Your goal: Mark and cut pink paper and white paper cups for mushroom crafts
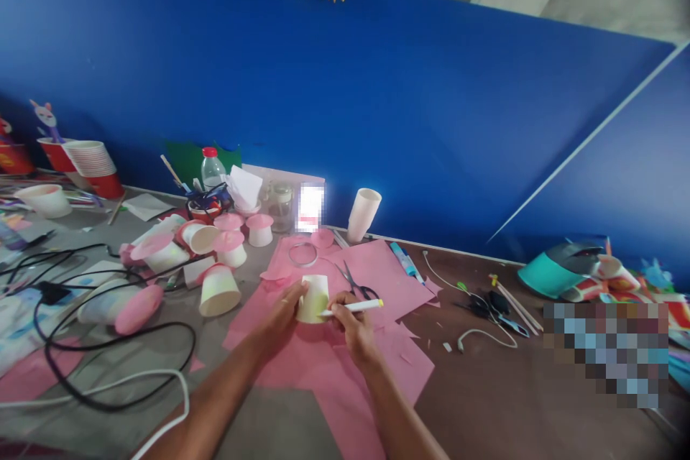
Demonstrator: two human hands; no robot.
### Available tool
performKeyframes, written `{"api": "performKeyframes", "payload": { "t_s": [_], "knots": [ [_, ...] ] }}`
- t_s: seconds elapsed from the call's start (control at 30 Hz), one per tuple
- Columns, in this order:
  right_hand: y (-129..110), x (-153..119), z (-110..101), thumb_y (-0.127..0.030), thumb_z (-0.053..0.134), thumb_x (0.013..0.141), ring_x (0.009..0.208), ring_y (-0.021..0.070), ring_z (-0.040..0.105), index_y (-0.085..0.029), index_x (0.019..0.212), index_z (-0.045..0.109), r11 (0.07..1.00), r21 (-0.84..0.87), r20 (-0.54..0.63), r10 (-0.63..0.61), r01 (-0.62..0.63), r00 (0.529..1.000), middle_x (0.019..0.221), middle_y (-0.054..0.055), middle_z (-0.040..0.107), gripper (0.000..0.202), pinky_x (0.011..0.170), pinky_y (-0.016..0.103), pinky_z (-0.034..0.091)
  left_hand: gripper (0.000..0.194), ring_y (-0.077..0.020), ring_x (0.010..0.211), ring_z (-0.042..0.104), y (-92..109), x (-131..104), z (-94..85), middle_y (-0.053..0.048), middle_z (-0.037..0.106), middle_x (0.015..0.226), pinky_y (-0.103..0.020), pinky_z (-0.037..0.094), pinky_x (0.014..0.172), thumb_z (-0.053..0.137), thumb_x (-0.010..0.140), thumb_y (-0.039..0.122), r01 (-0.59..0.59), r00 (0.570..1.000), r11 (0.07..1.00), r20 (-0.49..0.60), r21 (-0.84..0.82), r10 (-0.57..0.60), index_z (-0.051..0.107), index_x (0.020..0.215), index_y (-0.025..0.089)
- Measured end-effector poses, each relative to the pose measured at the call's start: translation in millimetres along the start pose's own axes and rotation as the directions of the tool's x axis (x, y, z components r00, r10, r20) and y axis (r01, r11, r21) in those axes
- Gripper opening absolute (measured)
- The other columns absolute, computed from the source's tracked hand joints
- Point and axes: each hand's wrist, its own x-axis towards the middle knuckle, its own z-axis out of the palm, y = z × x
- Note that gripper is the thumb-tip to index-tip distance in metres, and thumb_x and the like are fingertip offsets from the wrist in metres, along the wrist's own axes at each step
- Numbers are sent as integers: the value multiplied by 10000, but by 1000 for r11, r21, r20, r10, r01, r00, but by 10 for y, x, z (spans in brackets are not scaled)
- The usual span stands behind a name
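Note:
A small white paper cup (311, 293), with yellowish colouring on its lower right side, is held by my left hand (287, 310), fingers closed on its left edge. Between the fingers of my right hand (351, 329) is a white marker (362, 306) with a yellow end. Its other end meets the lower right of the cup; whether it touches is too small to tell. Pink paper (380, 266) lies under both hands. Scissors (353, 282) rest on the paper just beyond my right hand. A clear ring (303, 263) lies farther back.
Left of the pink paper stand several white cups with pink disc tops (229, 241). Black cables (116, 402) loop across the left side. A lit phone (310, 208) leans at the back beside a white paper tube (364, 214). Rightward lie a white cord (488, 332) and a teal container (555, 269).

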Motion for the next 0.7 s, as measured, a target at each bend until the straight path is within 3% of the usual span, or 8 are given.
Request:
{"api": "performKeyframes", "payload": {
  "t_s": [0.13,0.3,0.53,0.7],
  "knots": [
    [0,7,0,-368,651,735,453,93,312,-219,619,598,1000,11,0,5,-5,1000,450,-88,401,196,468,244,255,339,-160,636,535,25,8,11,-1,622,685,-278,433,616,577,910,490,48,999,992,25,-114,-45,616,751,193],
    [28,23,14,-402,611,778,463,95,338,-226,671,579,999,43,-46,2,0,999,479,-84,424,208,478,240,266,333,-192,650,568,30,16,25,-16,656,698,-298,430,625,574,908,510,92,994,980,66,-173,-82,632,810,197],
    [51,15,6,-408,662,751,455,89,343,-211,651,601,999,51,-24,14,-12,1000,466,-79,433,229,473,238,262,300,-189,625,555,23,15,28,-10,650,678,-296,423,608,588,907,495,110,994,983,15,-143,-109,633,781,226],
    [75,23,13,-417,671,746,458,90,344,-214,657,601,998,66,-35,12,-10,999,469,-77,443,233,469,236,258,333,-192,644,550,-9,21,-17,-15,628,696,-303,439,607,574,903,529,52,999,997,-6,-51,-53,630,779,226]
  ]
}}
